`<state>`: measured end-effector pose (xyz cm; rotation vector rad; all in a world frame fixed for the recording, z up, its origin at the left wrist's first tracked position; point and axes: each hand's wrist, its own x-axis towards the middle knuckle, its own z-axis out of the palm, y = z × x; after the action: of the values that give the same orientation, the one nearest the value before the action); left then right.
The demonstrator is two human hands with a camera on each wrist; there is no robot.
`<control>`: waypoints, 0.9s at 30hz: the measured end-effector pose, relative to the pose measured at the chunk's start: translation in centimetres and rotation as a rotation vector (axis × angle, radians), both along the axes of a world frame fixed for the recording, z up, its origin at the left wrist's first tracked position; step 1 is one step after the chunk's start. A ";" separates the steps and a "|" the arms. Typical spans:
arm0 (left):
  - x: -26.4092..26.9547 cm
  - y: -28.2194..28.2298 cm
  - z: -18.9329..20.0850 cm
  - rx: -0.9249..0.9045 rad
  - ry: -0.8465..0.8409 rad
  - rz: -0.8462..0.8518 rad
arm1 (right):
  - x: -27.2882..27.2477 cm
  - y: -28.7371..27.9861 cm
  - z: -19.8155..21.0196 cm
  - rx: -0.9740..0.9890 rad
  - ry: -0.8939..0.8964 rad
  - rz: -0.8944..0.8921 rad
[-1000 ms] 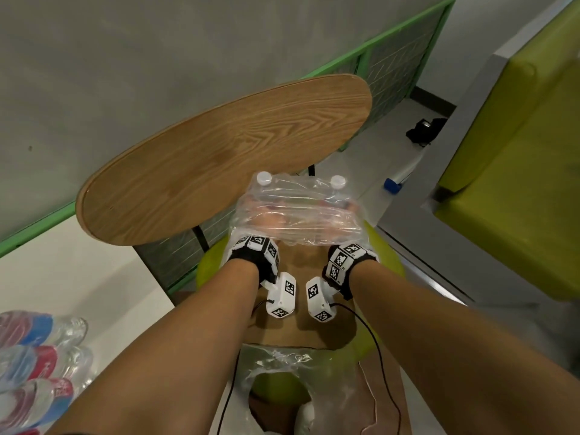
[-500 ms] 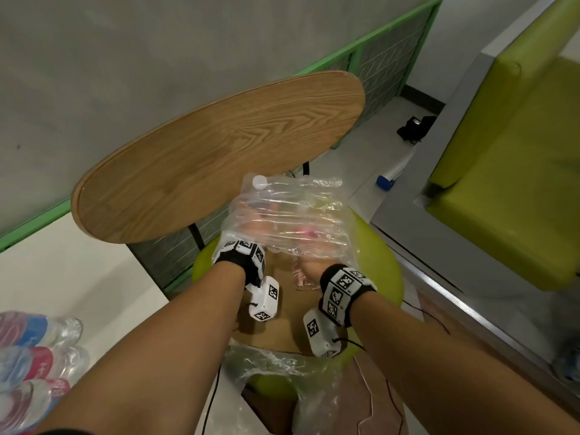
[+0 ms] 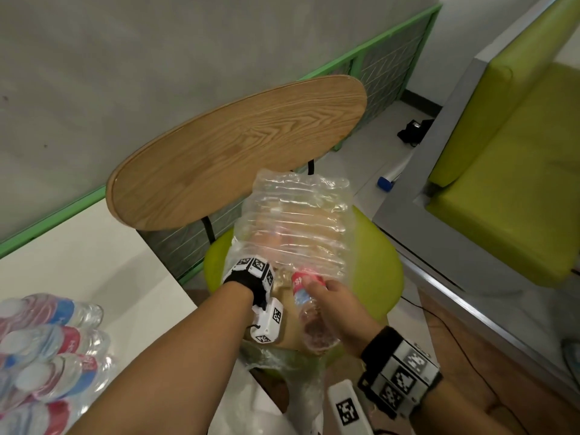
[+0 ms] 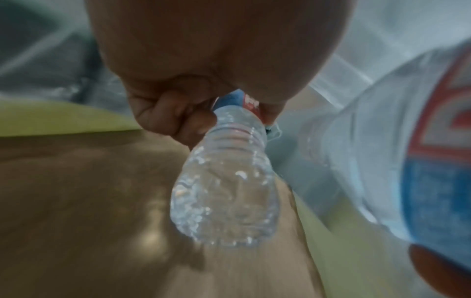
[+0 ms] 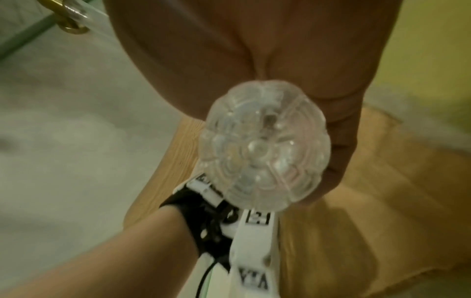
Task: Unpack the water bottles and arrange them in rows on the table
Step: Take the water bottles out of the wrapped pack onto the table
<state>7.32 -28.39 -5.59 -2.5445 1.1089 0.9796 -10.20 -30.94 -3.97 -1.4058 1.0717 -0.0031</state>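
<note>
Fingers of the right hand [image 3: 337,304] wrap around a clear water bottle [image 3: 309,312] with a red and blue label, its ribbed base pointing back toward the person and its top end at the mouth of the plastic pack [image 3: 295,221]. In the right wrist view the bottle [image 5: 264,147] shows base-on, with the palm curled round its side. In the left wrist view the same bottle [image 4: 229,181] points its base at the camera, and curled fingers [image 4: 175,121] close on its labelled part.

The left hand [image 3: 251,271] reaches into the near left corner of the pack, and the wrap hides its fingers in the head view, so whether it grips or only steadies cannot be told. A second bottle [image 4: 407,151] lies close on the right of the left wrist view, under wrap.

The pack is held above a green stool [image 3: 373,265] with a brown board [image 3: 288,324] lying on it. The wooden table [image 3: 238,146] stands just beyond. At the lower left, more bottles [image 3: 47,340] lie in wrap on a white surface [image 3: 103,255]. A green seat [image 3: 502,183] is at the right.
</note>
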 end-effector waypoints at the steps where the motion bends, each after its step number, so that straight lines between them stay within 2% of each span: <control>1: -0.2 0.9 0.2 -0.030 0.057 0.015 | -0.5 0.0 -0.2 -0.037 0.014 0.021; 3: -1.4 1.8 -1.2 -0.157 0.118 0.067 | -1.4 -0.7 -0.5 -0.119 0.093 0.026; 5: -2.5 2.5 -1.1 -0.328 0.229 0.223 | -1.9 -1.5 -0.3 -0.181 0.129 -0.014; 8: -4.1 4.6 -0.6 -0.344 0.346 0.210 | -2.0 -2.3 0.7 -0.296 0.179 -0.007; 10: -5.0 6.3 -0.1 -0.351 0.316 0.142 | -2.0 -2.3 1.1 -0.331 0.169 0.005; 12: -5.7 8.1 -0.1 -0.404 0.334 0.203 | -2.0 -1.9 1.2 -0.328 0.127 0.030; 16: -6.3 12.8 1.1 -0.429 0.352 0.203 | -2.2 0.7 1.6 -0.317 0.196 0.201; 21: -5.3 20.8 3.3 -0.553 0.405 0.240 | -3.1 5.2 2.1 -0.248 0.266 0.477; 24: -4.7 26.3 5.0 -0.641 0.404 0.283 | -2.4 7.9 3.0 -0.270 0.243 0.621; 27: -4.9 32.2 5.7 -0.713 0.384 0.421 | -0.6 11.6 3.4 -0.243 0.152 0.661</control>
<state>2.41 3.79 0.12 -3.3621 1.2044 1.4234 -10.81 -19.37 -0.58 -1.9524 0.6983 0.4716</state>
